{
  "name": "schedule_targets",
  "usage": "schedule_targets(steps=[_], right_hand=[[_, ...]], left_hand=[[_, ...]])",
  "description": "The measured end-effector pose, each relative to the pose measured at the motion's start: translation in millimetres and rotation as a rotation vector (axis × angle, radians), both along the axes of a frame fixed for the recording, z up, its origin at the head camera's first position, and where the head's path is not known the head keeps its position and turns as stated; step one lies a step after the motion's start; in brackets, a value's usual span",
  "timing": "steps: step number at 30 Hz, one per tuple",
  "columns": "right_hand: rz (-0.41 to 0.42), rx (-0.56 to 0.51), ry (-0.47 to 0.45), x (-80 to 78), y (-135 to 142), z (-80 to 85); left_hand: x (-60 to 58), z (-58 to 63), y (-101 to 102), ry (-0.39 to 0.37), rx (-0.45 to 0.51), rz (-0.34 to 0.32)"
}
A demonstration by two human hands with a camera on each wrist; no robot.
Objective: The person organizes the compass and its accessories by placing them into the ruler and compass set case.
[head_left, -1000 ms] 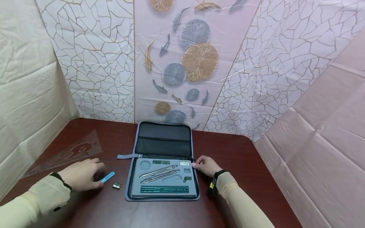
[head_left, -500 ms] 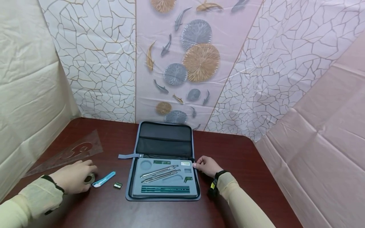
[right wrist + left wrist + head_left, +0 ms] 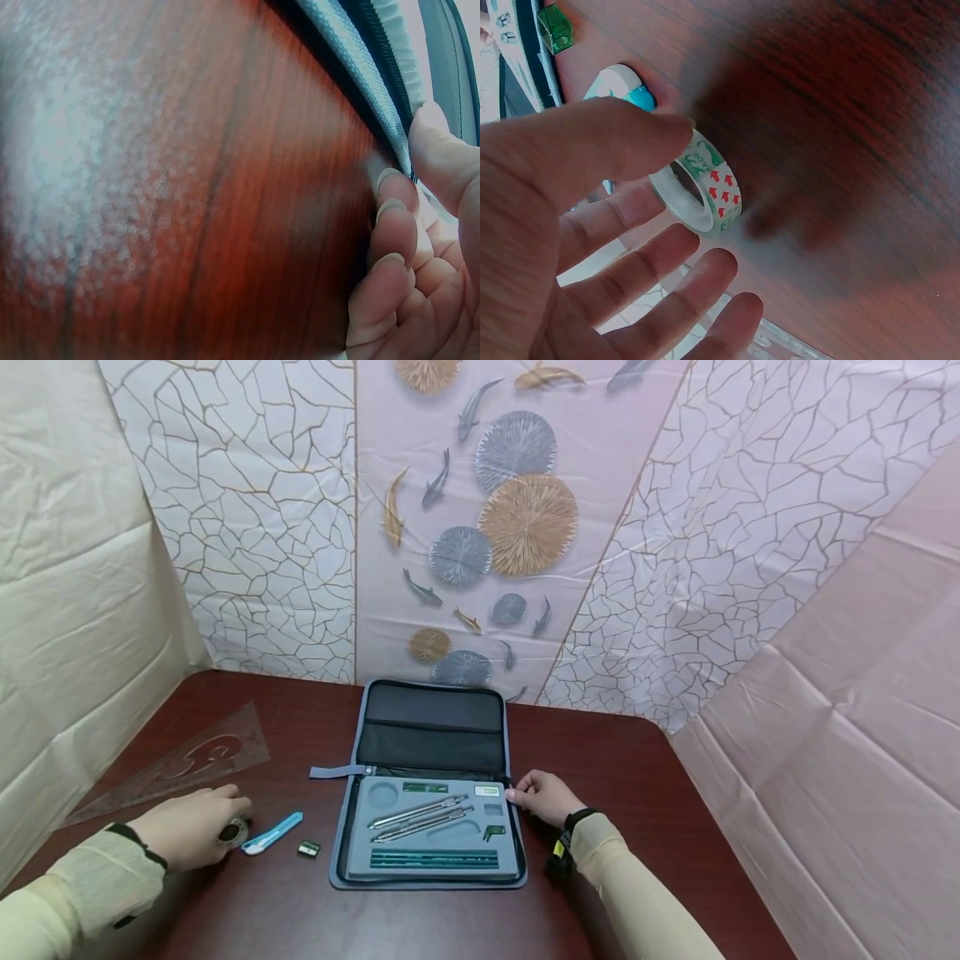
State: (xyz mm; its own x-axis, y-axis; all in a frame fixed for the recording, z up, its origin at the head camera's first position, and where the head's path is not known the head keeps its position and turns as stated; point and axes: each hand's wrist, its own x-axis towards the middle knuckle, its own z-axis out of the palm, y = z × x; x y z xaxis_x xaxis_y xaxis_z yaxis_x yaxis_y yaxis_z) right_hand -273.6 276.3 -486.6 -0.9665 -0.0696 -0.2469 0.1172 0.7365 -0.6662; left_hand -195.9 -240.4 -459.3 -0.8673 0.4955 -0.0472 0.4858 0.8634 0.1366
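Note:
My left hand (image 3: 191, 828) is at the left of the table. Its thumb and fingertips pinch a small roll of clear tape (image 3: 718, 187), printed with red arrows and green letters. Just right of that roll in the head view lies a blue and white utility knife (image 3: 272, 833), then a small green pencil sharpener (image 3: 308, 849). An open grey-blue zip case (image 3: 427, 884) stands in the middle of the table. My right hand (image 3: 547, 797) pinches the case's right edge, thumb on top and curled fingers beneath, as the right wrist view shows.
The case's grey tray (image 3: 450, 837) holds two silver compass-like tools, green pencils (image 3: 433, 858) and smaller green pieces; several recesses are bare. A clear set square (image 3: 243, 739) lies behind my left hand. Patterned cloth (image 3: 277, 568) hangs along the table's back edge.
My left hand has drawn left from over the utility knife, uncovering it, and the tape roll has come into sight at its fingers. My right hand has stayed at the case's edge.

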Motion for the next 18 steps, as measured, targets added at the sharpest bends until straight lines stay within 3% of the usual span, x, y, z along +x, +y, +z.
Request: schedule_targets(steps=[9,18], right_hand=[[-0.002,-0.004,0.001,0.1,-0.3,-0.3],[-0.002,-0.003,0.004,-0.1,0.3,-1.8]], left_hand=[[-0.7,-1.5,1.8,0.004,0.004,-0.015],[-3.2,-0.9,2.4,-0.046,0.004,0.002]])
